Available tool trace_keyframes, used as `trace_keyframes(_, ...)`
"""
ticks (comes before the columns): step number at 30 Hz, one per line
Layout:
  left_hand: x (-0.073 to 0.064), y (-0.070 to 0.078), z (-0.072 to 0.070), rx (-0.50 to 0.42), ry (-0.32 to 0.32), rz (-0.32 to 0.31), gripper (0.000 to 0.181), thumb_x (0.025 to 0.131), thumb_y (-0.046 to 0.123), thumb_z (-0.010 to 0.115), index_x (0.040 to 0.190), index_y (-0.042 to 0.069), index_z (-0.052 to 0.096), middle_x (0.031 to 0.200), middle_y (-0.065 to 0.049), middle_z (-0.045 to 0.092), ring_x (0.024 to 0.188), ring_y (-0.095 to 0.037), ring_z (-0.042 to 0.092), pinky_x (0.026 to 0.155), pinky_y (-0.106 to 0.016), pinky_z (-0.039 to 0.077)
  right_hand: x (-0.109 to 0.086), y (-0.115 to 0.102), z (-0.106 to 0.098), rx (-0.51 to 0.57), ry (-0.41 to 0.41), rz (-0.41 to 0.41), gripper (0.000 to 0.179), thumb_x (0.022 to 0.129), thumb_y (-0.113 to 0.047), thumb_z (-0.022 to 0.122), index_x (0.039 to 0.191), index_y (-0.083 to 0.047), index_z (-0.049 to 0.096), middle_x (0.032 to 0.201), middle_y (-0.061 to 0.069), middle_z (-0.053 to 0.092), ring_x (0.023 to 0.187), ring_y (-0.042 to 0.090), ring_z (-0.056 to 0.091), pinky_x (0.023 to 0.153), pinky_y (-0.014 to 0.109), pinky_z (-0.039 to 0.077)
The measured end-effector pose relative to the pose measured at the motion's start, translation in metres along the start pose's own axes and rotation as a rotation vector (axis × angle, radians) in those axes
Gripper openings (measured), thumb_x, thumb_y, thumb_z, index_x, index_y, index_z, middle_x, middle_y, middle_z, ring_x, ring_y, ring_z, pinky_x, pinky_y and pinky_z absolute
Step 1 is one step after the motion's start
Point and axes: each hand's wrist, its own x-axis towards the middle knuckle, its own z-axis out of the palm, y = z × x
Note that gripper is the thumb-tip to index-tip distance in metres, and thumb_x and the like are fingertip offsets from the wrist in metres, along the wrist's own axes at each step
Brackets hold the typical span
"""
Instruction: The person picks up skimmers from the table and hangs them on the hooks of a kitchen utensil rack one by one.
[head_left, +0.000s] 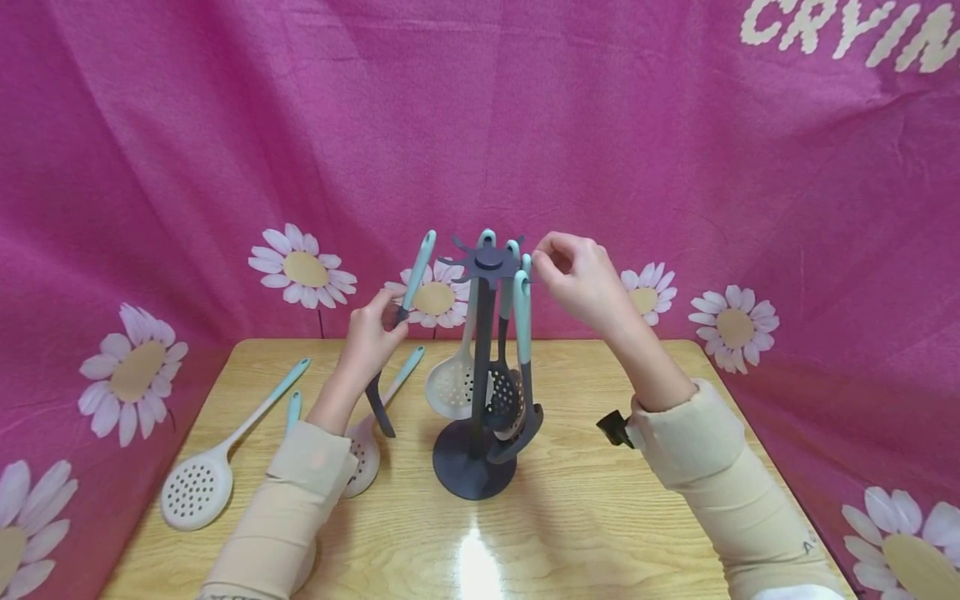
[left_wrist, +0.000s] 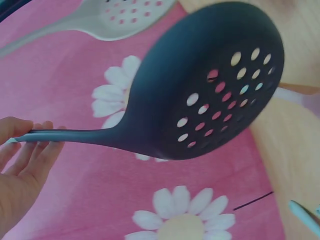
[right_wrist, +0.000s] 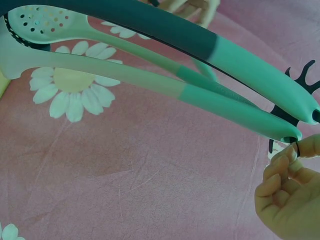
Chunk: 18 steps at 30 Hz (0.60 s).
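Observation:
My left hand grips a dark skimmer with a mint handle end, off the left side of a black utensil rack. In the left wrist view its round, perforated head hangs away from the fingers. At the rack's top right, my right hand pinches a hook tip by the hole of a pale utensil's mint handle. Also hanging on the rack are a pale skimmer, a dark slotted spoon and a dark ladle in front.
A pale skimmer lies at the table's left. Another pale perforated utensil lies beside the left forearm, which partly covers it. A mint handle shows behind the left sleeve. Pink flowered cloth surrounds the wooden table.

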Motion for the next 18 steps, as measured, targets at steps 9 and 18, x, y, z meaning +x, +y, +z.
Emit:
trace_keyframes(9,0.006,0.02,-0.003,-0.095,0.028,0.14,0.038,0.078,-0.011,0.059,0.115,-0.003,0.055,0.091,-0.022,0.066,0.087,-0.031,0.065,0.076,-0.041,0.053,0.0,0.0,0.0,0.004,0.002,-0.001,0.018,0.088,-0.012,0.047,0.084,-0.001,0.06,0.07,0.007,0.05,0.066,0.018,0.043,0.059,0.029,0.035)
trace_keyframes(18,0.006,0.032,-0.004,-0.127,-0.002,0.174,0.038,0.079,-0.011,0.059,0.117,-0.003,0.054,0.09,-0.022,0.066,0.083,-0.031,0.065,0.073,-0.04,0.054,0.0,0.0,0.0,0.003,-0.004,0.005,0.018,0.089,-0.012,0.046,0.085,-0.001,0.06,0.07,0.007,0.049,0.065,0.018,0.042,0.058,0.029,0.035)
